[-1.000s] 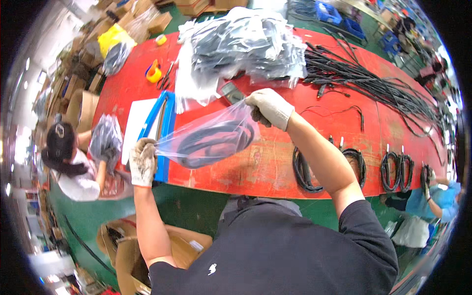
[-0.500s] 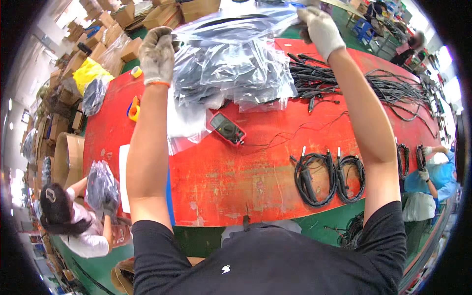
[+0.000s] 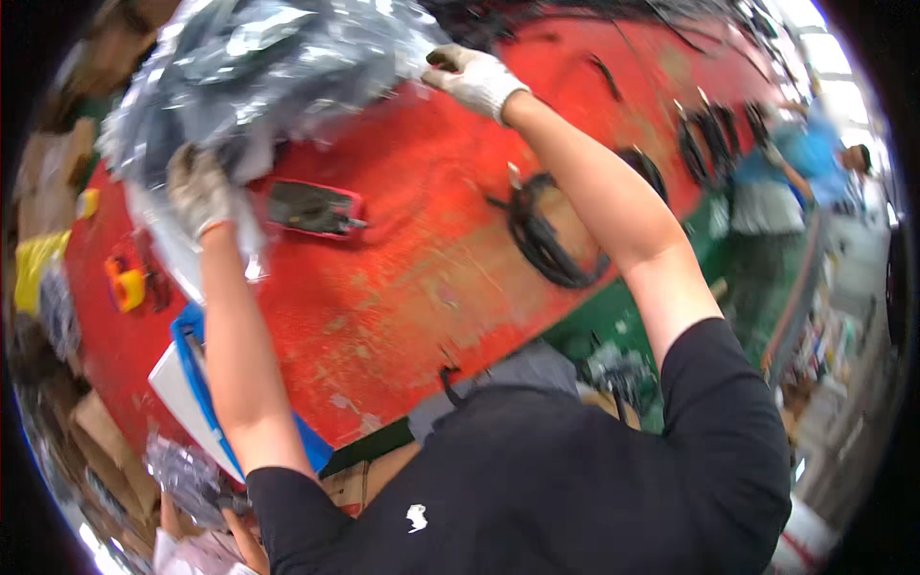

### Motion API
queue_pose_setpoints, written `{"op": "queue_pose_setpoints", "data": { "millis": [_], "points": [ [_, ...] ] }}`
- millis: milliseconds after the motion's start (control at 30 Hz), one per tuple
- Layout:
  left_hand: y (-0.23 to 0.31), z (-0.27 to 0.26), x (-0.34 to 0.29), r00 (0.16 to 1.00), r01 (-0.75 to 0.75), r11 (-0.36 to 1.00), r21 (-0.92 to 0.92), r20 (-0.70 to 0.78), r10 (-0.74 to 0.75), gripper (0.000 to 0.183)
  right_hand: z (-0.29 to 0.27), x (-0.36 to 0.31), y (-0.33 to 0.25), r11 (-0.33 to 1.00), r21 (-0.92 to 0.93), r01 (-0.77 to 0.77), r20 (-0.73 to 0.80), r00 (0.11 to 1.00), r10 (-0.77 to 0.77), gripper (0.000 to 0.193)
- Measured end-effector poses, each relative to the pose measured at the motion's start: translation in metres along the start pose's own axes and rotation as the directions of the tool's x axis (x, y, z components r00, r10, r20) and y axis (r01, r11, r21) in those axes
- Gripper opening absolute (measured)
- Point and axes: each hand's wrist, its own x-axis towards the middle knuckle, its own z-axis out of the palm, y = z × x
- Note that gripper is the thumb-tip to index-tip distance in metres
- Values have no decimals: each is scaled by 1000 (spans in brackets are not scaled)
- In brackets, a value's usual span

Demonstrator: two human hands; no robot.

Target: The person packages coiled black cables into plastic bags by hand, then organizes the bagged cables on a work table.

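Up at the far side of the red worktable (image 3: 412,278), a heap of clear plastic bags holding coiled black cables (image 3: 259,67) lay piled and blurred by motion. The left hand (image 3: 198,192), in a grey work glove, was closed on the near lower edge of the heap, fingers curled into the plastic. The right hand (image 3: 471,77), in a white work glove, pinched the heap's right edge, thumb and fingers clenched on the film. Just beside the left wrist, a dark handheld device in a red case (image 3: 311,207) lay flat on the table. Farther right a loose coil of black cable (image 3: 546,240) rested on the red surface, with more cable coils (image 3: 704,139) near the far right edge. A yellow and orange tape dispenser (image 3: 126,283) sat at the table's left side, and a blue tray (image 3: 196,374) overhung the near edge. Another person in a light blue top (image 3: 776,182) stood beyond the table's right end.
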Motion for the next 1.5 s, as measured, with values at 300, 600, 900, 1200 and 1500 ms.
{"op": "queue_pose_setpoints", "data": {
  "millis": [300, 600, 900, 1200, 1500],
  "points": [
    [47, 67, -272, 992, 7, 989, 150, 127, -26, 28, -44, -297, 198, 674, -353, -649, -74, 737, 671, 60],
    [127, 234, -414, 496, 238, 636, 734, 471, -729, 110, 27, -342, 234, 615, -300, -730, -140, 671, 728, 74],
    [131, 147, -407, 657, 301, 509, 806, 211, -723, 105, 113, -383, 119, 781, -142, -608, 158, 765, 624, 89],
    [93, -27, -440, 673, 499, 330, 802, -118, -730, 102, 171, -378, 27, 927, 5, -375, 459, 825, 331, 72],
    [61, -96, -375, 881, 379, 479, 792, -149, -450, 65, 189, -346, 13, 967, -100, -235, 446, 858, 255, 75]
  ]
}}
